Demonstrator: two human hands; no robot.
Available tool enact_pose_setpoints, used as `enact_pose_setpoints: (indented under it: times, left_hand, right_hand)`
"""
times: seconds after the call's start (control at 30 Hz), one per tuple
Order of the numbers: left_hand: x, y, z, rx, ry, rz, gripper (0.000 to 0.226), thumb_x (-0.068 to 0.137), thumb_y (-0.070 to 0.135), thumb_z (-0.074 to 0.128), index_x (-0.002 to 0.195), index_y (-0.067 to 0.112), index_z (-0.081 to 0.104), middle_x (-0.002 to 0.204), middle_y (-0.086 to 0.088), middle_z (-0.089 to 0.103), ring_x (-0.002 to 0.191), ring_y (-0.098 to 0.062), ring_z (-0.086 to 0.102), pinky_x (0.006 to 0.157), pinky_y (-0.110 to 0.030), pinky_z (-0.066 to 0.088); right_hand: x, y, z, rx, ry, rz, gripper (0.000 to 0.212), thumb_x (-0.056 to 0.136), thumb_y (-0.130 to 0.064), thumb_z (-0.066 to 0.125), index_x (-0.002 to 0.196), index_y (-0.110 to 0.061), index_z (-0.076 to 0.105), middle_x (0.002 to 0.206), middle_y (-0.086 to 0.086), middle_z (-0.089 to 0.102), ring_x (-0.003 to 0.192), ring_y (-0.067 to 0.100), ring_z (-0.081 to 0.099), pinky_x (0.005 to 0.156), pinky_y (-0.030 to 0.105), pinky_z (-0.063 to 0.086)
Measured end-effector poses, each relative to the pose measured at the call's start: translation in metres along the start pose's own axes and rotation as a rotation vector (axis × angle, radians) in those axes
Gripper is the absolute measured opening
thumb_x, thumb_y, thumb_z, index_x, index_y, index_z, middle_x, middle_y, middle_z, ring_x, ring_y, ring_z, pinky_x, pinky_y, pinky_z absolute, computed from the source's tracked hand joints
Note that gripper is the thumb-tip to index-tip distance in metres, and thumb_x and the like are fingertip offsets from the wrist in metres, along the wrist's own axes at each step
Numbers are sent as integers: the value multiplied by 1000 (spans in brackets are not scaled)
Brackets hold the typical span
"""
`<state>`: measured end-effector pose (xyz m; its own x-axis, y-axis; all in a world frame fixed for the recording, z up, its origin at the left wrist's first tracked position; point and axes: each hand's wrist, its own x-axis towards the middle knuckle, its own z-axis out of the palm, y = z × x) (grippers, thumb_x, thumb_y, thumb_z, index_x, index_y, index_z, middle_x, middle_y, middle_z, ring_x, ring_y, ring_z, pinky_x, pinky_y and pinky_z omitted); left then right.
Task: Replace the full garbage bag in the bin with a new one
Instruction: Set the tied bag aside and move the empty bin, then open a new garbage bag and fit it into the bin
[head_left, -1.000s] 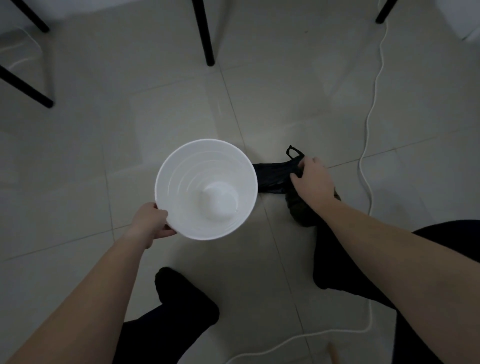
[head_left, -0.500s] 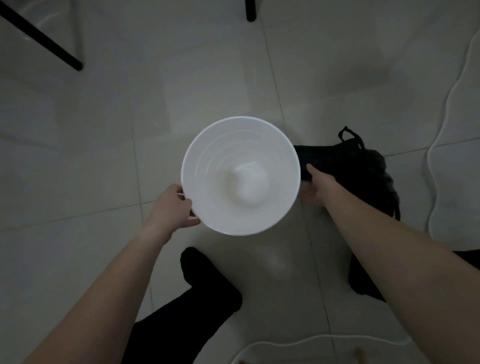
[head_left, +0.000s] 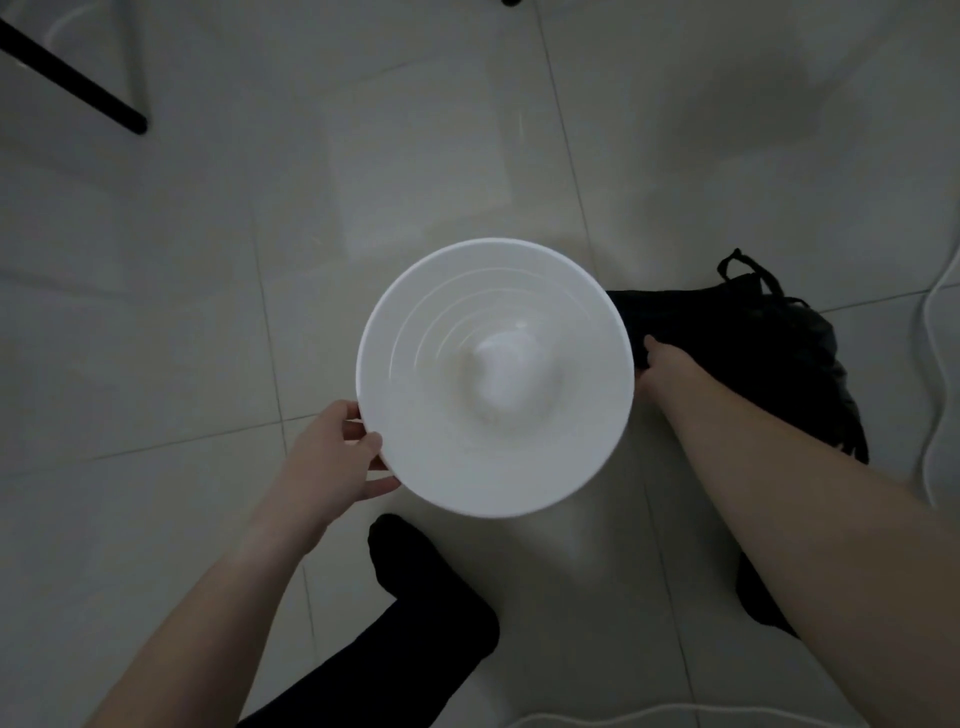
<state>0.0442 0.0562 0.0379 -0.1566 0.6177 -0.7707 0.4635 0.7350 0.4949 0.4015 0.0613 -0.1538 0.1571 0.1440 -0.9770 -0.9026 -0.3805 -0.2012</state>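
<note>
the white plastic bin (head_left: 561, 447) is standing in the middle of the frame on the tiled floor (head_left: 197, 312), unlined, with only a pale lump showing at its bottom that is too blurred to name. the left hand (head_left: 332, 457) is gripping the rim at the bin's lower left, thumb over the edge and fingers curling under it.

the full black garbage bag (head_left: 753, 358) is lying on the floor just right of the bin, its tied loops (head_left: 748, 270) sticking up at its upper edge. the right hand (head_left: 662, 364) is reaching in between bin and bag, touching the bag's near side. its fingers are hiding behind the rim, so i cannot tell whether it is grasping anything.

the bag is looking soft, saggy and thin-skinned, probably heavy enough to stretch, so the knotted loops are likely the safest hold. they are sitting well to the upper right of the right hand. the bin itself is looking light and stiff, so one hand on the rim is likely steadying it enough.
</note>
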Motion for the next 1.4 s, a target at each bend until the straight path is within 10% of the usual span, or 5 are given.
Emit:
enact_pose_setpoints:
  times: [0.17, 0.83, 1.0, 1.17, 1.4]
  left_hand:
    - [2, 7, -2, 25, -27, -6, 24, 104, -5, 51, 116, 13, 62, 114, -12, 70, 90, -30, 77, 67, -36, 66]
    - [-31, 22, 26, 193, -23, 105, 18, 77, 0, 63, 93, 4, 68, 86, -15, 78, 73, -30, 79, 64, -50, 67]
    - [-47, 18, 39, 168, 4, 61, 35, 99, -8, 51, 130, 5, 58, 103, -19, 66, 72, -28, 70, 54, -35, 63]
    - [-79, 40, 24, 458, 75, 215, 32, 100, 11, 56, 126, -3, 69, 122, -24, 72, 108, -37, 70, 84, -37, 52]
    - [-144, 87, -11, -448, -221, 416, 33, 106, 49, 56, 134, 36, 69, 132, 9, 72, 121, -17, 67, 97, -35, 56]
  right_hand:
    - [10, -11, -2, 43, 29, -84, 50, 104, -14, 59, 151, -7, 43, 144, 18, 58, 128, 35, 60, 104, 49, 53]
    - [-213, -74, 4, -537, -462, -723, 32, 98, -7, 68, 129, -12, 61, 121, 7, 72, 104, 26, 74, 75, 30, 62]
    - [-276, -66, -16, -783, -513, -865, 18, 95, -7, 72, 112, -14, 67, 107, 9, 75, 88, 18, 76, 69, 26, 61]
    - [-311, -47, -35, -1184, -528, -1052, 26, 91, -22, 78, 116, -25, 71, 94, -6, 80, 78, 16, 76, 69, 30, 62]
    - [-327, -15, -23, -1314, -658, -1163, 29, 89, -22, 78, 113, -37, 72, 98, -17, 79, 84, 9, 77, 78, 29, 60]
